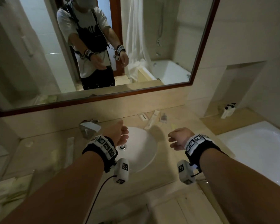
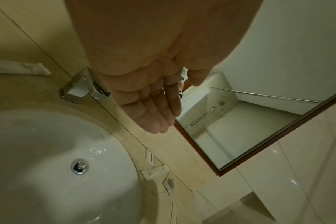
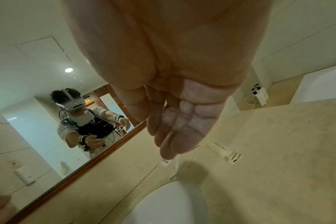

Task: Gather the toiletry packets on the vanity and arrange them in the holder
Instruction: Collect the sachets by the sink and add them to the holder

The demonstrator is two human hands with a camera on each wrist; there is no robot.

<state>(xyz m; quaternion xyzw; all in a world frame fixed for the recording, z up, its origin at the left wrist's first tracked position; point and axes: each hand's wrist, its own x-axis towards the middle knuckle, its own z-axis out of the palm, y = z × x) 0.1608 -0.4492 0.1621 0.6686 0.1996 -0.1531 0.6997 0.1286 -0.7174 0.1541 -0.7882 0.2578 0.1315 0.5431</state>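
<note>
Toiletry packets (image 1: 151, 121) lie scattered on the vanity (image 1: 181, 160), none yet gathered as far as the views show; a small cluster sits just beyond the right hand (image 1: 179, 140), toward the mirror (image 1: 103, 46), and one long packet (image 1: 70, 149) lies flat out to the left of the left hand (image 1: 120, 134). Both hands are empty; the left hand hangs over the basin (image 1: 145, 156) with fingers straight and relaxed; the right hand hovers above the counter, fingers loosely extended in its wrist view, holding nothing. By my judgement the task is at its very start, every packet left to collect. A metal holder (image 1: 89, 127) with something white in it stands just beyond the left hand, probably the destination, though I cannot be sure. The counter is pale beige stone; a bathtub (image 1: 257, 151) adjoins it beyond the right hand, with pump bottles (image 1: 228, 110) on a ledge farther off.
</note>
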